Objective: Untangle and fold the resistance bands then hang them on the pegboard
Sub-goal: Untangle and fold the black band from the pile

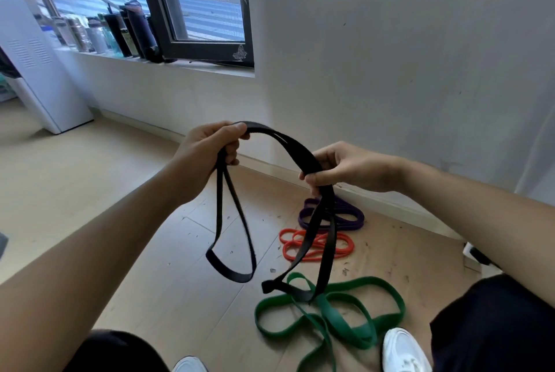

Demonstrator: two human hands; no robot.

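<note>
HANDS: left hand (207,150), 9 o'clock of centre, grips the flat black rubber resistance band (292,147); right hand (348,167), 3 o'clock, pinches its strands | WHY: raised apart, probably so loops hang free | FLOOR: wide green rubber band (336,316), 5 o'clock.

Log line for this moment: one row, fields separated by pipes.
left hand: grips black band | right hand: grips same band | green band, orange band, purple band: on floor | pegboard: not in view

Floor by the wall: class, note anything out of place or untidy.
The green band sprawls in twisted, crossing loops, unlike the neatly coiled orange band and purple band. Dark specks litter the floor.
</note>
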